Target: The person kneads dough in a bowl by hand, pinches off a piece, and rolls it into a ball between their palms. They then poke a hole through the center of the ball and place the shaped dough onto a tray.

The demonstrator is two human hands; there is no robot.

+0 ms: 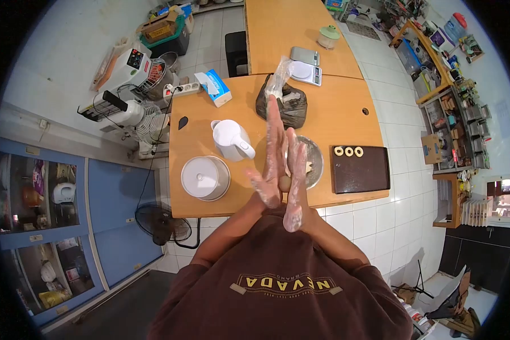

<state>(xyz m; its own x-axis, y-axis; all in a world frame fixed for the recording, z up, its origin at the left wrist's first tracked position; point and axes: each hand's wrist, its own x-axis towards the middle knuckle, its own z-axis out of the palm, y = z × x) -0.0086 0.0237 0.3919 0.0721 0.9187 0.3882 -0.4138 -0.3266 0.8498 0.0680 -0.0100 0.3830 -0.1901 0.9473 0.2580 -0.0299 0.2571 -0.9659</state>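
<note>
Between my two palms sits a small round ball of dough. My left hand and my right hand are upright with fingers stretched out, and both look covered in thin clear plastic. Behind them is a round metal bowl with some pale dough in it, partly hidden by my hands. To the right, a dark tray holds three pale dough rings along its far edge. A black plastic bag lies beyond the bowl.
A white kettle and a white lidded container stand on the left of the wooden table. Farther back are a tissue box, a power strip, white scales and a green-lidded jar. A fan stands below left.
</note>
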